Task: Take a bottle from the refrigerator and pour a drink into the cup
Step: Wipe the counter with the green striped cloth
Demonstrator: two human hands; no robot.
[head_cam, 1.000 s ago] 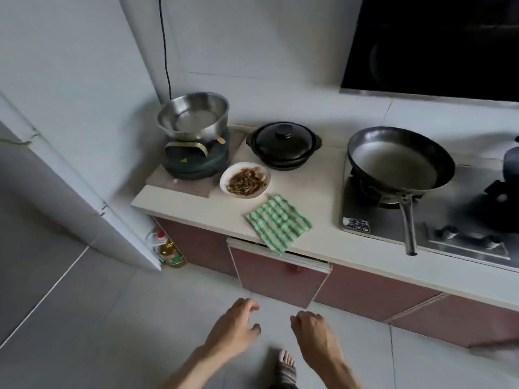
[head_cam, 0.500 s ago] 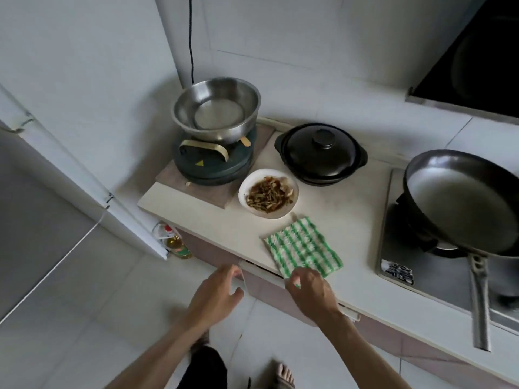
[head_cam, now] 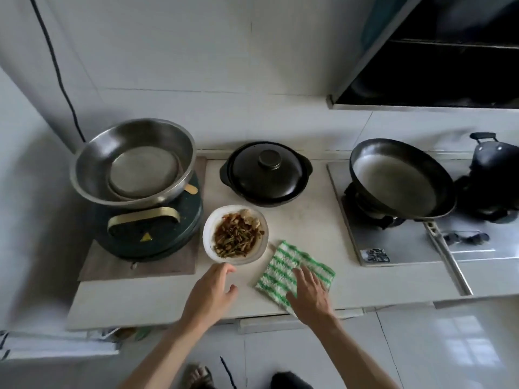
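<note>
White tiles cover the wall behind a pale counter (head_cam: 297, 226). On the stove (head_cam: 398, 248) at the right, a small label (head_cam: 375, 254) is too blurred to read; the dark cooker (head_cam: 151, 228) at the left shows only a yellow triangle (head_cam: 146, 237). The left hand (head_cam: 209, 294) hovers with fingers apart and empty, just near the plate of food (head_cam: 235, 234). The right hand (head_cam: 309, 293) lies flat and open on the green striped cloth (head_cam: 283, 265). No bottle, cup or refrigerator is visible.
</note>
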